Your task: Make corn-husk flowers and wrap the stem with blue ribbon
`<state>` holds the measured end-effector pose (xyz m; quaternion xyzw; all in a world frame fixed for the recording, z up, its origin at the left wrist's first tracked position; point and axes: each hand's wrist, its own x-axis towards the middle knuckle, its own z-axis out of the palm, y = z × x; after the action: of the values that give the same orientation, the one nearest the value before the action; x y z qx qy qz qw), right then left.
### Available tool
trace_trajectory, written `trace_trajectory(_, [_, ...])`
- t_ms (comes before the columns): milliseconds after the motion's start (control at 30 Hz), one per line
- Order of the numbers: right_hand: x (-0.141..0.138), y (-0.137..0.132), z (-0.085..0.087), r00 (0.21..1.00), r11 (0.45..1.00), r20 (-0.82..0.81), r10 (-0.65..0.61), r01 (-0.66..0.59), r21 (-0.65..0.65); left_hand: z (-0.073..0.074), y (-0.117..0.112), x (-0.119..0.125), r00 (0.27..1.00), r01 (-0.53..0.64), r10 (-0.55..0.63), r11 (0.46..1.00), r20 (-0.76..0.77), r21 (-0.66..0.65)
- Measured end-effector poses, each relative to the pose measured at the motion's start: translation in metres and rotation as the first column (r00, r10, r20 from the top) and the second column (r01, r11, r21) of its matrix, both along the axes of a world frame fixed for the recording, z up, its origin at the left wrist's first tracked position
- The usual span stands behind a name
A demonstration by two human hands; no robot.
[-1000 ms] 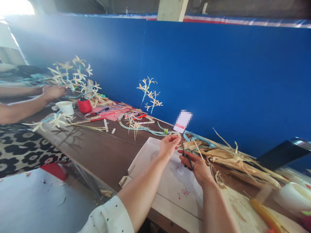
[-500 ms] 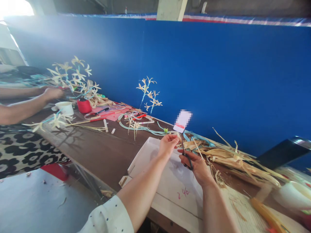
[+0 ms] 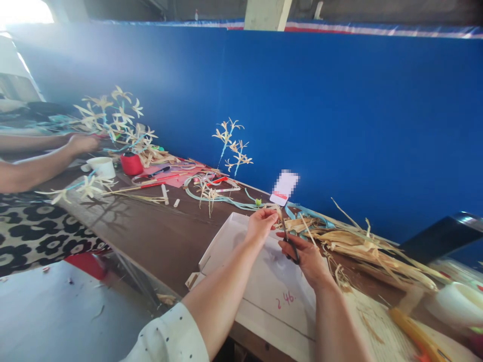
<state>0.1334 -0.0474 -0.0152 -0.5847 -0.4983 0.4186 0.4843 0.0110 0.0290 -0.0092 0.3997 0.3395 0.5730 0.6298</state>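
Note:
My left hand (image 3: pixel 261 226) is closed in a pinch over the white box. Between its thumb and finger shows a small pale piece of dried husk (image 3: pixel 277 211), partly hidden by the fingers. Dark-handled scissors (image 3: pixel 290 249) are in my right hand (image 3: pixel 310 261), with fingers through the handles. Their blades point away from me and reach up beside the husk piece at my left fingertips. Below both hands lies the open white cardboard box (image 3: pixel 222 246), marked with red handwriting. Dried husks (image 3: pixel 350 241) are heaped just right of my right hand.
Another person's hands (image 3: pixel 81 144) work at the left near pale husk flowers (image 3: pixel 123 118). A white cup (image 3: pixel 102 167), a red spool-like object (image 3: pixel 131 164) and pale-blue tubing (image 3: pixel 226 201) lie on the brown table (image 3: pixel 151 241). A yellow-handled cutter (image 3: pixel 418 334) rests at lower right. A blue panel (image 3: pixel 339 110) stands behind.

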Motion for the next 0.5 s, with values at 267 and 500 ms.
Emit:
trace_trajectory(267, [0.0006,0.0008,-0.002,0.999,1.0,0.032,-0.016,0.016,-0.003,0.0001,-0.0004,-0.0007,1.0,-0.003,0.003,1.0,-0.018,-0.015])
trace_trajectory(500, [0.0011,0.0007,0.0004,0.998,1.0,0.07,-0.009,0.009,-0.006,-0.0004,-0.0002,-0.001,1.0,0.009,-0.009,1.0,-0.016,-0.013])
